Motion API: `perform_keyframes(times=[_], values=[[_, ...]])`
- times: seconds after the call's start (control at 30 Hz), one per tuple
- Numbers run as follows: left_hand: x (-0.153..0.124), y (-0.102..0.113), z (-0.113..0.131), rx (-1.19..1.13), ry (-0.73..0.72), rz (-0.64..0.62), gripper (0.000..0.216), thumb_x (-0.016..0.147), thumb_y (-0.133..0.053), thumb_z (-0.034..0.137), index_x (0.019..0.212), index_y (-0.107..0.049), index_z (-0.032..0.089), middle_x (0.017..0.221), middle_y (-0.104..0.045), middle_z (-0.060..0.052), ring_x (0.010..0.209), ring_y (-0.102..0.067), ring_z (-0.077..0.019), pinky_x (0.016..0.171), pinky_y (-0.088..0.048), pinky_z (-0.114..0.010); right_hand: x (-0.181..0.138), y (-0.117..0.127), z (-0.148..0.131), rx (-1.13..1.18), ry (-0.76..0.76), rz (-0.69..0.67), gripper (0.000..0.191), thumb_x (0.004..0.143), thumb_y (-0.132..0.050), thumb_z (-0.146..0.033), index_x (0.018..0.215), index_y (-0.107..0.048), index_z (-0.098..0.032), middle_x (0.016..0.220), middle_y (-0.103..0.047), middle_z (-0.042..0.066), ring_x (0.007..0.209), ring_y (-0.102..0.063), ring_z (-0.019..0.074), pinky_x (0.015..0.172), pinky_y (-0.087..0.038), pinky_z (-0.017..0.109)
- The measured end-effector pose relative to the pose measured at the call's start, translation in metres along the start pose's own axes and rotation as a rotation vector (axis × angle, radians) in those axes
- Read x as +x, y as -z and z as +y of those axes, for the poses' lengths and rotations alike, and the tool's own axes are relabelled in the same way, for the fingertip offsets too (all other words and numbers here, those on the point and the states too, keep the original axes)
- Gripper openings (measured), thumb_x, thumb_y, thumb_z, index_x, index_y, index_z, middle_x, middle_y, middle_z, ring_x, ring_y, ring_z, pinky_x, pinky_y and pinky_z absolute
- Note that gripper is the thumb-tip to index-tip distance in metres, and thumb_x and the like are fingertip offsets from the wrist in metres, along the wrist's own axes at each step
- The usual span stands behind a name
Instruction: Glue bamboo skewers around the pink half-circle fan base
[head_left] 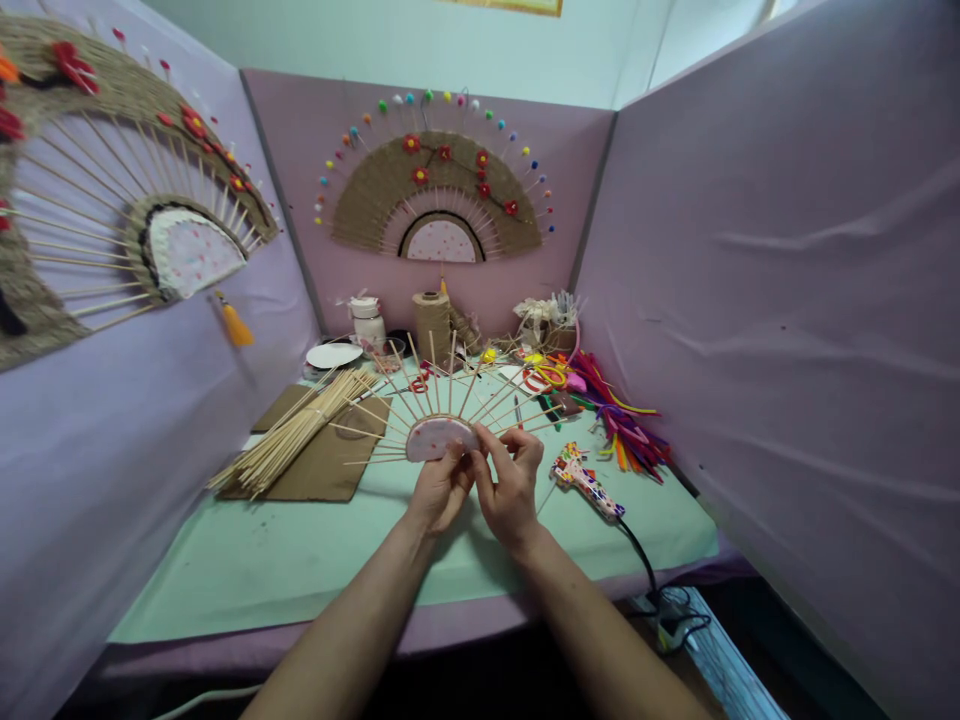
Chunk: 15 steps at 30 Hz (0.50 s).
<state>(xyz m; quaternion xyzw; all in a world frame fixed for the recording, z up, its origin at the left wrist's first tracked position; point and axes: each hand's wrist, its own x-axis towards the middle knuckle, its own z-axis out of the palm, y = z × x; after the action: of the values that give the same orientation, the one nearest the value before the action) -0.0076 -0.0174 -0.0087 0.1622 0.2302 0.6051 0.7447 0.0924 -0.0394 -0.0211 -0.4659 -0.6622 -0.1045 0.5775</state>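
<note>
Above the front of the table I hold up a fan frame (435, 440): a white half-disc with small pinkish spots, its curved edge set with thin wooden sticks that spread outward like rays. My left hand (441, 492) grips the half-disc from below, thumb on its face. At the lower right edge of the half-disc, my right hand (512, 480) pinches with thumb and index finger. Whether a separate stick is between those fingertips I cannot make out. Both hands nearly meet under the frame.
Bundled sticks (300, 430) lie on brown cardboard (337, 470) at left. A patterned glue gun (585, 480) with a black cord rests at right, near colourful pipe cleaners (630, 420). Twine spools (432, 320) and a white jar (367, 322) stand behind. Finished fans (442, 185) hang on the partitions.
</note>
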Motion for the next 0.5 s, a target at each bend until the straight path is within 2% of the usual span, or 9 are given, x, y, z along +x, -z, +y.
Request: perform_keyframes(times=[0.13,0.33,0.43,0.5], values=[[-0.0002,0.0014,-0.0027,0.015,-0.02,-0.043,0.019,0.071,-0.08,0.022,0.083,-0.067,0.013,0.084,-0.071,-0.003,0.079,-0.068,-0.0116,0.076,-0.055,-0.02,-0.0032,-0.0001,-0.0012,0.027,0.042,-0.029,0.047,0.091,-0.052,-0.017,0.137,-0.051,-0.029,0.105,-0.045,0.008,0.099,-0.047,0.0221,0.082,-0.046,0.039],[-0.0006,0.0069,-0.004,0.053,-0.038,-0.115,0.042,0.06,-0.085,0.041,0.087,-0.07,0.013,0.089,-0.071,-0.005,0.09,-0.067,-0.0168,0.09,-0.052,-0.027,-0.0049,0.0008,-0.0036,-0.028,0.104,-0.074,0.054,0.092,-0.051,-0.017,0.143,-0.042,-0.03,0.106,-0.048,0.009,0.1,-0.049,0.023,0.085,-0.046,0.042],[0.0006,0.007,-0.0025,0.043,-0.023,-0.107,0.039,0.058,-0.087,0.038,0.082,-0.07,0.012,0.084,-0.071,-0.004,0.084,-0.067,-0.0157,0.085,-0.053,-0.025,-0.005,0.001,-0.0035,-0.044,0.131,-0.093,0.054,0.091,-0.052,-0.018,0.143,-0.043,-0.028,0.106,-0.049,0.01,0.101,-0.049,0.0237,0.086,-0.046,0.042],[0.0019,0.0053,-0.0004,0.008,-0.011,-0.059,0.03,0.063,-0.085,0.032,0.078,-0.069,0.012,0.08,-0.071,-0.004,0.078,-0.067,-0.0133,0.081,-0.054,-0.022,-0.0053,0.0014,-0.0043,-0.05,0.146,-0.117,0.053,0.09,-0.053,-0.018,0.142,-0.045,-0.027,0.106,-0.05,0.01,0.101,-0.05,0.0238,0.088,-0.047,0.042]])
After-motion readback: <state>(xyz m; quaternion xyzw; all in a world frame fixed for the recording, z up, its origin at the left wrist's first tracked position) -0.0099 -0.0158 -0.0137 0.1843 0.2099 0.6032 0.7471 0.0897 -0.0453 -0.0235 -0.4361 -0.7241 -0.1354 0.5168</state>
